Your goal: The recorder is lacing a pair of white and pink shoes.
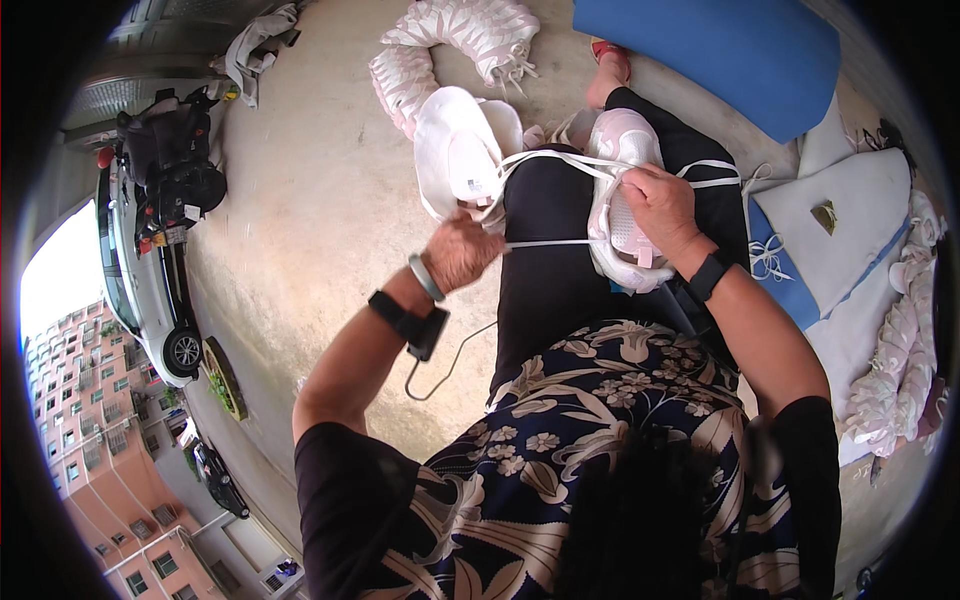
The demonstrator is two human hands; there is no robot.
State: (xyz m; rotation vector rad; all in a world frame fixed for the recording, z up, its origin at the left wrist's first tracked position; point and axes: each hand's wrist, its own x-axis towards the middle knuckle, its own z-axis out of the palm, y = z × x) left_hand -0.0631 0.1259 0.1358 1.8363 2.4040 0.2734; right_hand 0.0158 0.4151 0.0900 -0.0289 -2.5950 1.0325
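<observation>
A pale pink and white shoe upper (622, 145) lies across my thighs, its opening toward me. My left hand (464, 250) is closed on a white shoelace (548, 243), which runs taut to the upper's left edge. My right hand (662, 208) grips the upper's right side, with its fingertips at the lacing; whether they also pinch a lace is unclear. More loose lace (570, 157) loops across my left thigh toward a second white upper (455, 150), which rests beyond my left hand, beside my left knee.
A curved row of nested uppers (460, 20) lies on the concrete floor ahead. At far right is a blue sheet (710, 50). White cloth (840, 215), loose laces (768, 258) and piled uppers (900, 340) lie to my right. A thin bent wire (450, 375) hangs near my left wrist. Parked vehicles (140, 270) stand left.
</observation>
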